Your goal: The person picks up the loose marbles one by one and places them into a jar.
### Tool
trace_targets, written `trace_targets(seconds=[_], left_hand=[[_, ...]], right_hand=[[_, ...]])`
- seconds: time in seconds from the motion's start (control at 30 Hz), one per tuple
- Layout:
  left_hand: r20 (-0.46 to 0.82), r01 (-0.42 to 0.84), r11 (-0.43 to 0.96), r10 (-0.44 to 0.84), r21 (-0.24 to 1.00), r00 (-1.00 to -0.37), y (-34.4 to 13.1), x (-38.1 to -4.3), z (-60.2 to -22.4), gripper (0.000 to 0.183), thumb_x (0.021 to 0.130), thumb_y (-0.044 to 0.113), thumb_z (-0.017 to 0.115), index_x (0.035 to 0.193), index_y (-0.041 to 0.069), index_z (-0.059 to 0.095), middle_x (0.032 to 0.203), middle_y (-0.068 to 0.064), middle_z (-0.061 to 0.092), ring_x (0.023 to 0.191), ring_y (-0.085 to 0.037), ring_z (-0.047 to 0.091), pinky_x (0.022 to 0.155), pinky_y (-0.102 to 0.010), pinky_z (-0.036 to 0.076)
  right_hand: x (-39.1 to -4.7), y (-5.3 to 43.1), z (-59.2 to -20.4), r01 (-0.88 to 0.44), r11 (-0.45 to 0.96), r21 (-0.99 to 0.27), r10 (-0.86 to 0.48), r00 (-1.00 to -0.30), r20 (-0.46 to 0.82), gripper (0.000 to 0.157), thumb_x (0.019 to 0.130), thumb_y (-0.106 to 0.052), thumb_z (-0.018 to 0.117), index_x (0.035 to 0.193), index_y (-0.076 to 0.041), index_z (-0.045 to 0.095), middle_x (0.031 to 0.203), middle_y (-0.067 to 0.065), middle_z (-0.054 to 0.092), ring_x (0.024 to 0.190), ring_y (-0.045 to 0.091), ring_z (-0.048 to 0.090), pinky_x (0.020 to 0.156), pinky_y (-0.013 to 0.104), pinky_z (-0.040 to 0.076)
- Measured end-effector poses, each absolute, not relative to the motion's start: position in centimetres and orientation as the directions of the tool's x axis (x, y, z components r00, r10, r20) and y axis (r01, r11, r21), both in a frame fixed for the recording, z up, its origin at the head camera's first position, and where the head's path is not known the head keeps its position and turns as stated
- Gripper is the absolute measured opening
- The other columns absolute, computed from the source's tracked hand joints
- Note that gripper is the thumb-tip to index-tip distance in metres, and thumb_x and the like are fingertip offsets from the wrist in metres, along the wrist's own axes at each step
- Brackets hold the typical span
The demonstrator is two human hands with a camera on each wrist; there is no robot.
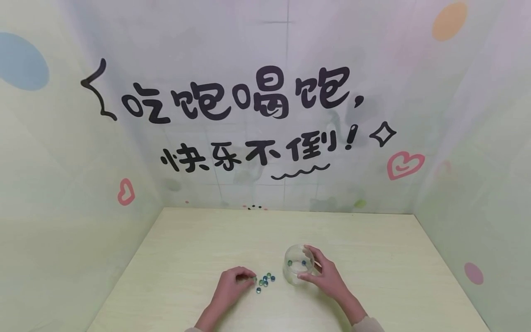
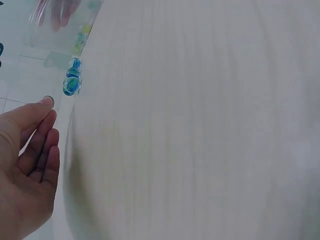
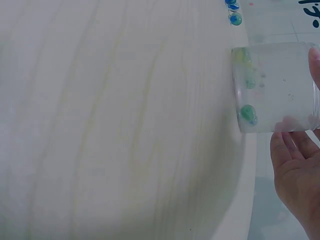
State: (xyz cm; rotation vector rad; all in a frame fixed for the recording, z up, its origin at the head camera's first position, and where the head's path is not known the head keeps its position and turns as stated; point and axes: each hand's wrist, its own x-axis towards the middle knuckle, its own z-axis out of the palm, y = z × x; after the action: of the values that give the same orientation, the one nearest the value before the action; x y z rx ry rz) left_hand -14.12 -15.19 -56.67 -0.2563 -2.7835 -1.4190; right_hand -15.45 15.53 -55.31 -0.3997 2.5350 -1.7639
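Observation:
My right hand (image 1: 329, 279) grips a clear, round container (image 1: 299, 279) by its right side, fingers behind and thumb in front. It stands upright on the table, and a green marble (image 1: 290, 263) and a blue marble (image 1: 304, 263) show inside. In the right wrist view the container (image 3: 280, 85) has marbles low against its base. To the left, my left hand (image 1: 232, 286) pinches a green marble (image 1: 255, 279) between thumb and fingertips, mostly covered by them. Several loose blue and green glass marbles (image 1: 265, 283) lie between that hand and the container.
The pale wood-grain table (image 1: 186, 244) is walled in by light printed sheets at the back and both sides. Black lettering (image 1: 265, 152) and small hearts decorate the back sheet (image 1: 232, 193).

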Motion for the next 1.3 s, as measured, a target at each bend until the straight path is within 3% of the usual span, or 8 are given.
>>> trace_targets(seconds=[0.3, 1.07, 1.3], left_hand=[[0.040, 0.099, 0.543, 0.119, 0.834, -0.992, -15.0, -14.3, -55.7, 0.013, 0.083, 0.016, 0.079, 0.095, 0.017, 0.076, 0.094, 0.003, 0.074, 0.085, -0.005, 0.064, 0.076, -0.017, 0.053], [0.078, 0.144, 0.511, 0.148, 0.847, -0.986, -14.0, -14.5, -54.2, 0.012, 0.085, 0.016, 0.077, 0.097, 0.018, 0.075, 0.097, 0.003, 0.075, 0.088, -0.004, 0.065, 0.083, -0.018, 0.056], [0.109, 0.169, 0.490, 0.148, 0.855, -0.983, -13.8, -14.5, -53.8, 0.012, 0.085, 0.016, 0.078, 0.096, 0.015, 0.075, 0.096, 0.000, 0.075, 0.089, -0.009, 0.067, 0.085, -0.023, 0.057]], right_hand=[[-15.4, 15.5, -55.3, -0.195, 0.316, -0.928, -0.224, -0.966, 0.127, 0.076, 0.081, -0.021, 0.083, 0.145, -0.009, 0.045, 0.145, 0.016, 0.055, 0.137, 0.037, 0.049, 0.111, 0.045, 0.044], [-15.4, 15.4, -55.2, -0.182, 0.318, -0.930, -0.218, -0.969, 0.115, 0.076, 0.080, -0.022, 0.084, 0.145, -0.012, 0.046, 0.146, 0.015, 0.054, 0.138, 0.037, 0.048, 0.111, 0.045, 0.043], [-15.4, 15.5, -55.1, -0.189, 0.322, -0.928, -0.219, -0.968, 0.121, 0.074, 0.080, -0.022, 0.083, 0.144, -0.013, 0.046, 0.145, 0.015, 0.055, 0.138, 0.037, 0.048, 0.111, 0.045, 0.044]])
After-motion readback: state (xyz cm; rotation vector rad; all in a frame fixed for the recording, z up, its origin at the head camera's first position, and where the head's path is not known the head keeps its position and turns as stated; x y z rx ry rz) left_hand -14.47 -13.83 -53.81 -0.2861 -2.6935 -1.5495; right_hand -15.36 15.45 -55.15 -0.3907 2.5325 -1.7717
